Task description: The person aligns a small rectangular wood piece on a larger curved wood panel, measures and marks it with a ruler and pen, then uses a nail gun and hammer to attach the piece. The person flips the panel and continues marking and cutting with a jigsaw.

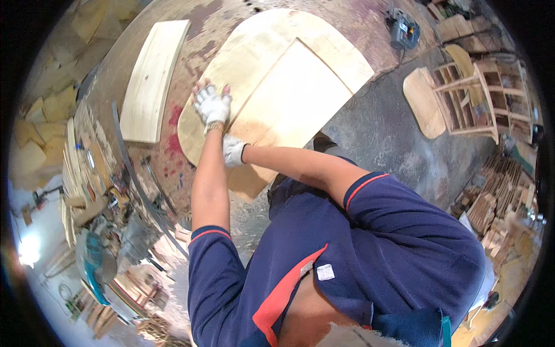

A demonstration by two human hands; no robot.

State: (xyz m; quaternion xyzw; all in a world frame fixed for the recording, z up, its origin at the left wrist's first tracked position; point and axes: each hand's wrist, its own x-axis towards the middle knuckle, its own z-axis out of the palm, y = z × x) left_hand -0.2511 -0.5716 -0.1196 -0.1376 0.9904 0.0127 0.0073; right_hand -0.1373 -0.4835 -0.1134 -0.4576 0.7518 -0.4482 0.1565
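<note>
A large pale wooden panel (pixel 254 52) with a rounded far end lies on the stained work table. Inside its outline, dark straight lines border a brighter flat area (pixel 300 87). My left hand (pixel 213 105), in a white glove with bare fingertips, rests flat on the panel's left part with the fingers spread. Close behind its wrist, my right hand (pixel 233 151) in a white glove is at the panel's near left edge. The left forearm hides its fingers, so I cannot make out whether it grips anything.
A rectangular plank (pixel 155 81) lies on the table (pixel 199 34) to the left. At the far right edge sits a blue-grey power tool (pixel 403 29) with a cord. Slatted wooden frames (pixel 468 101) stand on the floor at right, near stacked wood strips (pixel 491 191). A teal machine (pixel 93 260) is at lower left.
</note>
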